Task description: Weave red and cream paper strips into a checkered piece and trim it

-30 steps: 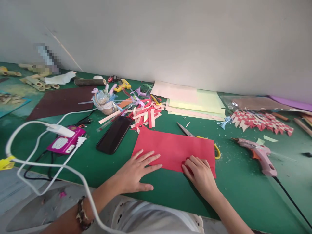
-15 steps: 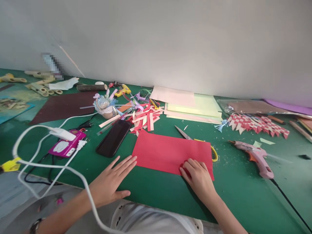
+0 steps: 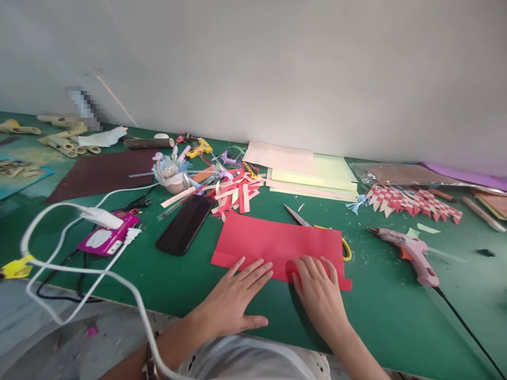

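A sheet of red paper [image 3: 273, 237] lies on the green table, with a narrow strip along its near edge that looks folded; a small end sticks out at the right corner. My left hand [image 3: 241, 290] rests flat with fingers stretched out, its fingertips on the near edge of the paper. To its right, my right hand [image 3: 319, 285] has its fingers curled at the same edge, with the thumb beside it and the paper between. Partly under the far side of the sheet lie scissors [image 3: 298, 215] with yellow handles.
A black phone [image 3: 185, 224] and red and pink paper strips [image 3: 235, 192] lie beyond the sheet. A pink glue gun [image 3: 412, 253] sits right. White cables run from a purple power strip [image 3: 109, 235] across the left front. Coloured paper sheets [image 3: 312, 177] stand by the wall.
My left hand has slid right from the paper's left corner onto its near edge. A folded strip now shows along that edge. My right hand has stayed nearly in place.
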`<state>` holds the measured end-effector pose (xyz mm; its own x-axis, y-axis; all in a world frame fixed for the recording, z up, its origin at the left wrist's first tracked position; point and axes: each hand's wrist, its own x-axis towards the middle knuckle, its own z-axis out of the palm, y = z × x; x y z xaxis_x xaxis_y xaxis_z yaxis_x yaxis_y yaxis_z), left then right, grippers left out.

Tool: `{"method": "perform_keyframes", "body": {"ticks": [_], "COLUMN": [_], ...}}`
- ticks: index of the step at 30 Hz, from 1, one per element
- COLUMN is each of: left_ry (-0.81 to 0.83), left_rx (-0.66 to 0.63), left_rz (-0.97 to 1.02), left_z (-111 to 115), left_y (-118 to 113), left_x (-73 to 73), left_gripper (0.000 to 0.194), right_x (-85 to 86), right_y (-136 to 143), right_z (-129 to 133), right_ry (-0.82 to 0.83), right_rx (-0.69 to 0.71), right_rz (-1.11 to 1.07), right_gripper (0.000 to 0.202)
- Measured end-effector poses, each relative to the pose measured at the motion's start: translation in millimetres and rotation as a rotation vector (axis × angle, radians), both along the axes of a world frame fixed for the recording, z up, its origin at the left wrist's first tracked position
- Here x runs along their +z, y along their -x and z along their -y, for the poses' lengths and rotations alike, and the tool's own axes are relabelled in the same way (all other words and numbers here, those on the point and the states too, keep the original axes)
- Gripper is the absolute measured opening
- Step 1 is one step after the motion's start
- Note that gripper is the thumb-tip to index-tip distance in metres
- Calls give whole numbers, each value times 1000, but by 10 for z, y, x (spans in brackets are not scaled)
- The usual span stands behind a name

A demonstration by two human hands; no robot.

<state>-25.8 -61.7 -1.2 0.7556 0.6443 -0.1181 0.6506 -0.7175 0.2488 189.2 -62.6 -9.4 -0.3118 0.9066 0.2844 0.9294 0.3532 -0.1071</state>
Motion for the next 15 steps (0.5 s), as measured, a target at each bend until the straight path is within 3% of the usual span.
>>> {"method": "perform_keyframes", "body": {"ticks": [4,7,15], "left_ry": [-2,-21,-43], "left_rx": [12,7,76], "left_rz": [10,21,25], "left_z": [1,9,-21], "left_y": [9,22,218], "left_x": [-43,-60,-5], "left_gripper": [79,81,77], "right_x": [4,-72,-171], "right_y": [245,299,-262], "right_z": [189,270,338], "right_ry": [24,90,101], "right_rx": [207,206,81], "right_rz": [13,48,133], "right_gripper": [47,63,75]}}
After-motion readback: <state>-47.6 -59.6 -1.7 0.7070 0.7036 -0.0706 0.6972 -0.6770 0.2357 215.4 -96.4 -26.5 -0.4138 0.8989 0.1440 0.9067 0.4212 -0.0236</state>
